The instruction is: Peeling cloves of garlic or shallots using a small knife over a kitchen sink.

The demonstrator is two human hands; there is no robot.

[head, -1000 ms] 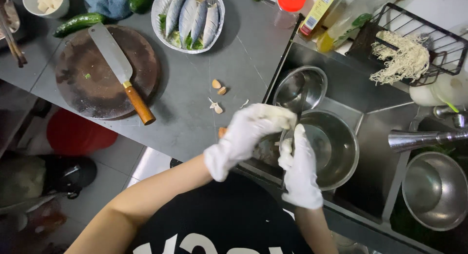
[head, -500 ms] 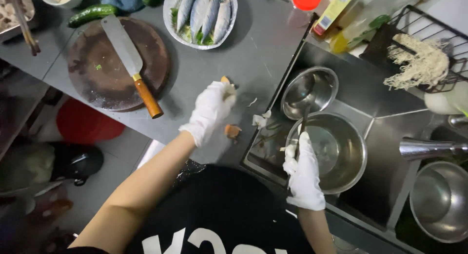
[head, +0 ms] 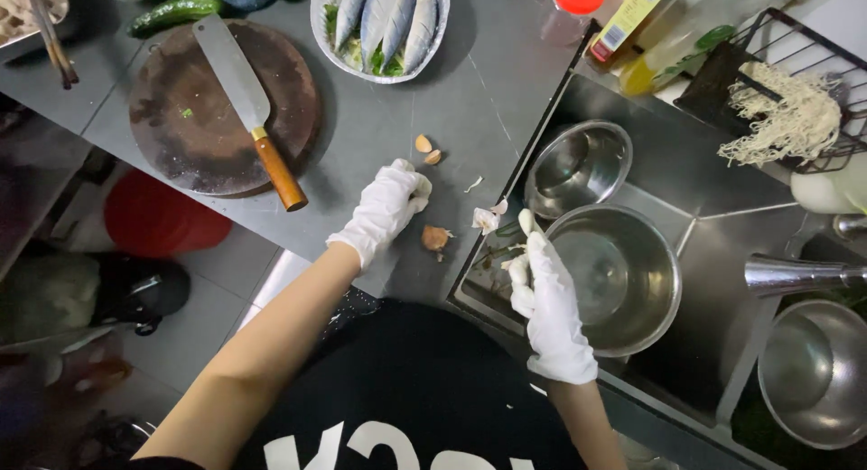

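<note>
Left hand (head: 386, 208) near three garlic cloves (head: 423, 144); three steel bowls (head: 578, 166).

Grey stone-look countertop (head: 379, 131): round dark wooden chopping board (head: 176, 118) at left; oval white plate of silver fish (head: 379, 23) at top; two peeled garlic cloves (head: 427, 149); brown papery garlic piece (head: 435, 238); white skin scraps (head: 485, 217) near the sink edge.
</note>
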